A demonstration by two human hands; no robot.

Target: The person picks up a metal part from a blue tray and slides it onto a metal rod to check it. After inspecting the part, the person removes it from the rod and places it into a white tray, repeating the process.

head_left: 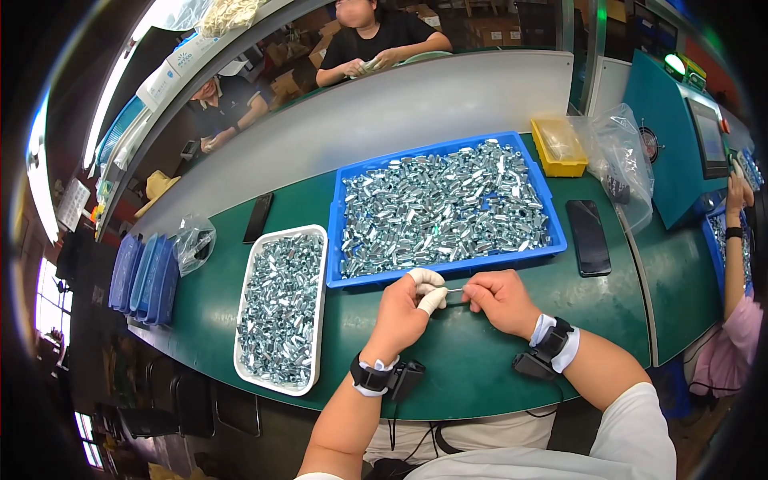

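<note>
Thin pin [454, 290], seemingly pinched between both hands' fingertips.

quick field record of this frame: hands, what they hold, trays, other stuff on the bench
left hand: white finger cots on thumb and forefinger, pinching one end of a thin metal pin
right hand: bare, pinching the pin's other end
blue plastic tray: full of small silvery metal parts, just beyond the hands
white rectangular tray: same parts, left of the hands
green bench: two black phones, yellow box, clear bags

thin metal pin [456, 290] | silver, horizontal | pinched between both hands, above green table
</note>
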